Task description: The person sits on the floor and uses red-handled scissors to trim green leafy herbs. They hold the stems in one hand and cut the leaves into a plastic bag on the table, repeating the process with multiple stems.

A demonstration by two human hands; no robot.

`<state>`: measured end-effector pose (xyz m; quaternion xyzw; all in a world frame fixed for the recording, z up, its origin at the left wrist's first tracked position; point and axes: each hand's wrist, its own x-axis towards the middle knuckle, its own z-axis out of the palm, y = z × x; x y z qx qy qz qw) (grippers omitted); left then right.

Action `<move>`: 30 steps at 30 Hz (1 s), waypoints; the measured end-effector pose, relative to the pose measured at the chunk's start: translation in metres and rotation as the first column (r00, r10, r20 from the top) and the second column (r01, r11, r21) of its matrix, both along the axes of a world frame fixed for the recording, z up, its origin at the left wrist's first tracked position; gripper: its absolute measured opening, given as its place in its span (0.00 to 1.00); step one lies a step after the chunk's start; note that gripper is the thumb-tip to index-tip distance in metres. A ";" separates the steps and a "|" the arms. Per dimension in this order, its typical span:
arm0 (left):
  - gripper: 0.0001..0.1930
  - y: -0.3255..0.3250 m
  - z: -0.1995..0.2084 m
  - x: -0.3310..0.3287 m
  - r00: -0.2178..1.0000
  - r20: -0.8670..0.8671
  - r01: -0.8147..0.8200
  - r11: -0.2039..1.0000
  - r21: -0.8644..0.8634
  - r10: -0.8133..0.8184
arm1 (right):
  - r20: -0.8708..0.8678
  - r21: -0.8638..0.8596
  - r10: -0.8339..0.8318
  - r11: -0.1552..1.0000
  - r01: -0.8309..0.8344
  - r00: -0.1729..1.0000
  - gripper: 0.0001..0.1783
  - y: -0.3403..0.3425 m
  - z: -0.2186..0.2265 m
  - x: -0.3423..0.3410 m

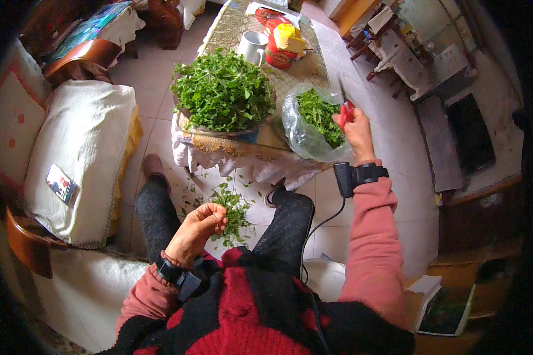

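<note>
My right hand (358,135) grips red-handled scissors (346,113), their blades pointing away from me past the table's right side. Just left of that hand, an open clear plastic bag (302,133) on the table holds cut leafy greens (318,112). My left hand (198,231) is above my lap with thumb and fingertips pinched together. What sits in that pinch, if anything, is too small to make out. Beyond its fingers, a loose heap of leafy sprigs (236,216) shows between my knees, low by the floor. A large heap of leafy greens (222,89) fills a wide container on the table.
The table (219,151) has a lace-edged cloth. On it stand a white mug (252,47) and a red tub (278,53) with a yellow packet. A cloth-covered seat (80,154) is at left. A dark cable (305,248) runs from my right wrist past my lap.
</note>
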<state>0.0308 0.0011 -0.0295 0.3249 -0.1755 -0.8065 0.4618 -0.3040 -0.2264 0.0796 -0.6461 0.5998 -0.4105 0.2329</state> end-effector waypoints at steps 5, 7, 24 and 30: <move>0.07 -0.001 0.006 -0.004 0.999 0.022 -0.031 0.999 0.031 0.030 | -0.247 0.022 -0.038 0.999 0.045 0.968 0.12 -0.023 -0.042 -0.014; 0.07 -0.001 0.007 0.000 0.996 0.062 -0.064 0.997 0.041 0.061 | -0.244 0.105 -0.022 0.993 0.049 0.970 0.17 -0.026 -0.044 -0.021; 0.07 -0.007 0.007 -0.005 0.997 0.067 -0.031 0.998 0.050 0.027 | -0.120 -0.145 -0.091 0.987 0.074 0.989 0.01 -0.004 0.004 -0.017; 0.08 -0.005 0.018 -0.006 0.990 0.132 -0.039 0.998 -0.040 0.044 | 0.323 -0.193 0.032 0.981 0.033 0.946 0.06 0.009 0.026 -0.007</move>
